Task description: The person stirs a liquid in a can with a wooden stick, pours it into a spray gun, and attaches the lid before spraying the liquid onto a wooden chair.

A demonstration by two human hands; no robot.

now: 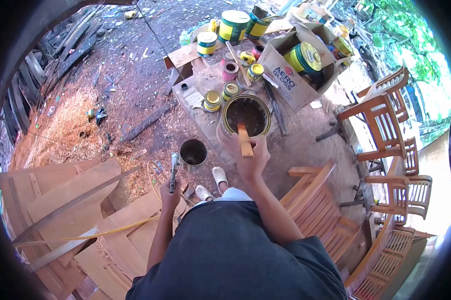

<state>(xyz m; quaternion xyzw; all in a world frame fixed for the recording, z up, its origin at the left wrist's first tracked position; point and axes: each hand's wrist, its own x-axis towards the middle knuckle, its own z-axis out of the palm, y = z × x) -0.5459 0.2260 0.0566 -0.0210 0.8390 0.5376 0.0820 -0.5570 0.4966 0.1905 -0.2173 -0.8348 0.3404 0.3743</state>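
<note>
My right hand (pixel 253 159) grips a flat wooden stick (pixel 244 140) whose far end dips into a large open can (pixel 246 115) of dark liquid on a low worktop (pixel 205 120). My left hand (pixel 170 194) hangs lower on the left, closed around a spray gun (pixel 174 167) by its handle, and a dark metal cup (pixel 193 152) sits beside the gun. My feet in white clogs (pixel 219 176) show between the two hands.
Small yellow-labelled tins (pixel 212 100) and larger cans (pixel 233 26) crowd the worktop, with an open cardboard box (pixel 295 70) holding more cans. Wooden chairs (pixel 380 125) stand to the right, cut boards (pixel 60 200) lie at left, and sawdust covers the ground.
</note>
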